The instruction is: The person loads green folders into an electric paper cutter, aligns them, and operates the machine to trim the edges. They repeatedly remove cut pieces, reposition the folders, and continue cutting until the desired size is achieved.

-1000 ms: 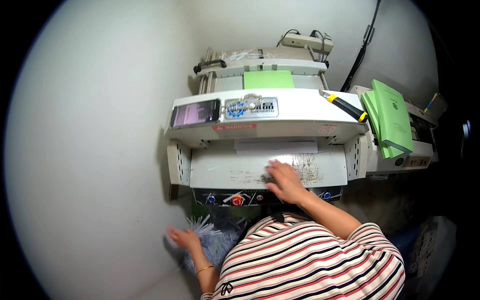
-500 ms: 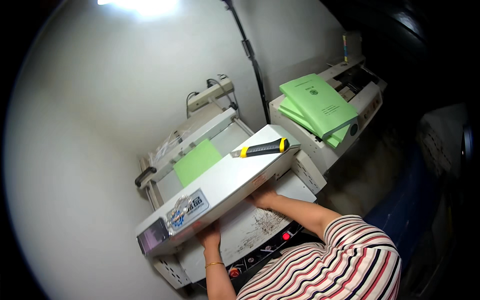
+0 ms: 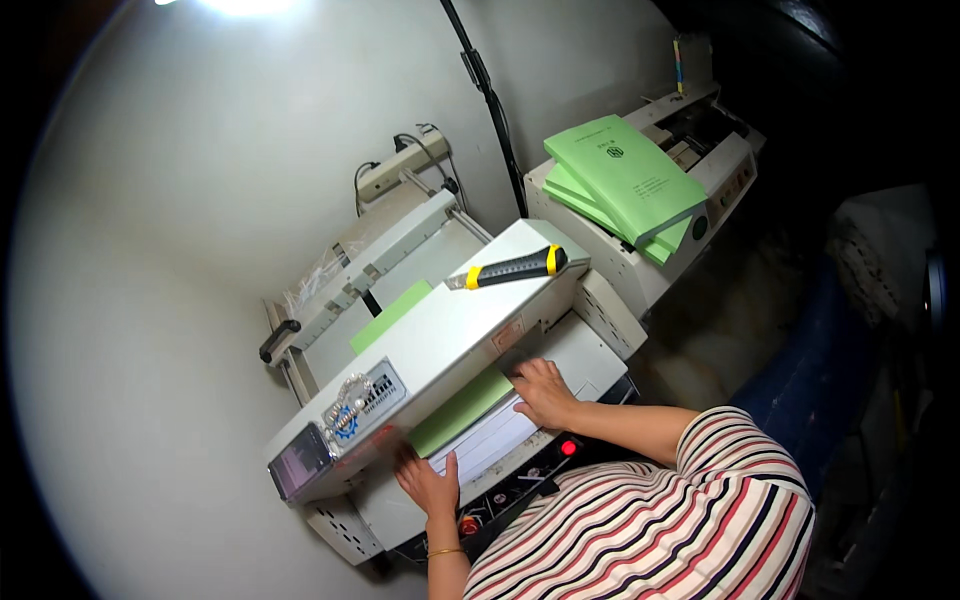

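A green-covered book (image 3: pixel 464 416) with a white page edge facing me lies on the bed of a paper cutter (image 3: pixel 560 365), partly under its white crossbeam. My left hand (image 3: pixel 428 484) holds the left side of the book, thumb against the white edge, its fingertips near the beam's shadow. At the right end, my right hand (image 3: pixel 545 394) grips the book with curled fingers. Behind the beam a strip of the green cover (image 3: pixel 392 316) shows; the part in between is hidden.
A yellow-and-black utility knife (image 3: pixel 510 268), a bead bracelet (image 3: pixel 347 402) and a phone-like screen (image 3: pixel 303 464) are on the crossbeam. Lit red buttons (image 3: pixel 569 448) line the front edge. Green books (image 3: pixel 627 180) are stacked on another machine at right. A black stand (image 3: pixel 480 80) rises behind.
The green book has slid toward me from under the crossbeam, so less of it shows behind. Both hands have come out from beneath the beam along with it.
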The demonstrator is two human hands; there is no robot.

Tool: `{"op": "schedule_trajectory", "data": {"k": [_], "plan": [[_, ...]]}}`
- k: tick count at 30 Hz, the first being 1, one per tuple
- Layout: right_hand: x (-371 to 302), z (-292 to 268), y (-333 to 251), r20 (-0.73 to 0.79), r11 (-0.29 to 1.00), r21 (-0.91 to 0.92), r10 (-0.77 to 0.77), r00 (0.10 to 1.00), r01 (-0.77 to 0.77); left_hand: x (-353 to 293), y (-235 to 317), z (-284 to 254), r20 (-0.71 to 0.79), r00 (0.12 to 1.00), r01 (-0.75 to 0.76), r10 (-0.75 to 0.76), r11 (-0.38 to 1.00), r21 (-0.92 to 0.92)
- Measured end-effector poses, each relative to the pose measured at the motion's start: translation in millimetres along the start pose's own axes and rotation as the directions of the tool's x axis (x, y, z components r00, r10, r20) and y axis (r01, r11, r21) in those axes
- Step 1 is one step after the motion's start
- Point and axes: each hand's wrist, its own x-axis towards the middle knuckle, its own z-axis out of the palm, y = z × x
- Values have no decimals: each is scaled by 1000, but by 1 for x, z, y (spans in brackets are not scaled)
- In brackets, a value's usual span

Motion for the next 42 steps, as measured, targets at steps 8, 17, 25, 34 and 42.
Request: {"op": "schedule_trajectory", "data": {"k": [8, 17, 25, 34, 42], "plan": [[-11, 0, -31, 517, -14, 836, 356, 778, -549, -16, 2, -2, -75, 995, -65, 64, 998, -22], [9, 67, -76, 658, -560, 732, 431, 618, -388, -18, 6, -9, -106, 993, -42, 42, 999, -5], [-56, 19, -93, 629, -544, 765, 518, 580, -344, -19, -3, -2, -163, 982, -77, 95, 991, 110], [-168, -59, -72, 310, -278, 948, 676, 668, -159, -19, 3, -2, -156, 986, -52, 59, 997, 52], [-236, -192, -48, 217, -137, 976, 710, 670, -172, -27, 4, -11, -205, 977, -37, 55, 995, 90]]}}
